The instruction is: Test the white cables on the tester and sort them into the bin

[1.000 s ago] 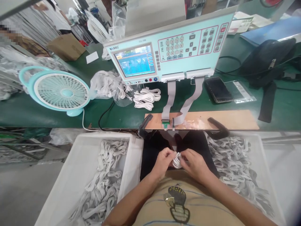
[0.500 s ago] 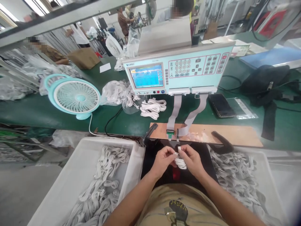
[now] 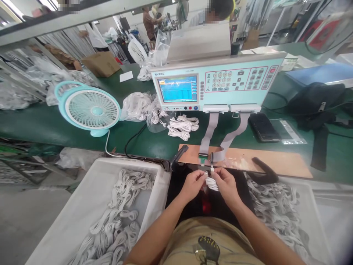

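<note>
A coiled white cable (image 3: 212,184) hangs between my two hands over my lap. My left hand (image 3: 194,184) pinches one end of it, close to the small green board (image 3: 203,161) at the board's edge. My right hand (image 3: 224,181) grips the other end, whose plug meets the dark connector (image 3: 212,158) on a grey ribbon cable. Both ribbons run up to the light-blue tester (image 3: 220,82) with a lit screen (image 3: 178,89).
White bins of coiled cables stand left (image 3: 158,191) and right (image 3: 317,206). On the green table are a fan (image 3: 93,110), cable bundles (image 3: 183,127), a phone (image 3: 264,127) and a black bag (image 3: 317,97). People work in the background.
My right hand has brought its cable end up to the ribbon connector. My left hand has risen slightly with its end. The camera view has shifted a little.
</note>
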`<state>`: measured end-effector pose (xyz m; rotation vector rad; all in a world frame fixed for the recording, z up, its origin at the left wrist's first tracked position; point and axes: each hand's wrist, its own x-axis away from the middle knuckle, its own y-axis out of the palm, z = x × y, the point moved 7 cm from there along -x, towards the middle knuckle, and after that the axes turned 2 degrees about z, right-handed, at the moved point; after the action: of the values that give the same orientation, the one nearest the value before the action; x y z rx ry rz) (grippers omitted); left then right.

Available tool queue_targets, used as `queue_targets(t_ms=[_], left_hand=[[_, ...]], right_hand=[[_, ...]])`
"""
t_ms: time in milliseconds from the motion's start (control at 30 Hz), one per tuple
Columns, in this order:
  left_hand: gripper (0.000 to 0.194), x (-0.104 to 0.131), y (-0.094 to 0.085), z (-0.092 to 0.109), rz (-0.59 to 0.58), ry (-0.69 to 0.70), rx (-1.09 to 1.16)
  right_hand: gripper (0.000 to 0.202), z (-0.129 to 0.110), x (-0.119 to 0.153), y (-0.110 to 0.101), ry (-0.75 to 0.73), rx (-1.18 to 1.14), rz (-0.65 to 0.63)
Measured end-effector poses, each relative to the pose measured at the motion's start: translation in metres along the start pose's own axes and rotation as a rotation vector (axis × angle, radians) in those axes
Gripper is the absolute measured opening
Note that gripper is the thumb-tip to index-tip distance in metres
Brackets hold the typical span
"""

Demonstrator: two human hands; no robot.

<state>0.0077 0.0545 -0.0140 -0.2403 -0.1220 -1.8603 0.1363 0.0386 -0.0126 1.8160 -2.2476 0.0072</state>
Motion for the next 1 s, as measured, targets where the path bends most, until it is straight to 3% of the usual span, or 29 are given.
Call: queue_targets(t_ms=[133,267,733,867,1000], left_hand=[[0.028,-0.003,-0.005,0.011,-0.035,0.106,-0.154],[0.028,-0.005,-0.011,0.02,0.066,0.185,-0.169],[0.029,-0.003,-0.011,0.009,0.311,0.051,0.127],[0.03,-0.004,-0.008,0.008,0.299,0.074,0.161],[0.03,-0.008,-0.007,0.007,0.293,0.099,0.061]], right_hand=[[0.03,-0.002,0.0,0.002,0.041,-0.064,0.017],[0.031,-0.001,0.003,0.006,0.131,-0.168,0.037],[0.027,0.002,0.004,0.011,0.125,-0.286,0.072],[0.027,0.0,0.002,0.013,0.119,-0.288,0.082],[0.027,-0.002,-0.001,0.009,0.107,-0.254,0.1]])
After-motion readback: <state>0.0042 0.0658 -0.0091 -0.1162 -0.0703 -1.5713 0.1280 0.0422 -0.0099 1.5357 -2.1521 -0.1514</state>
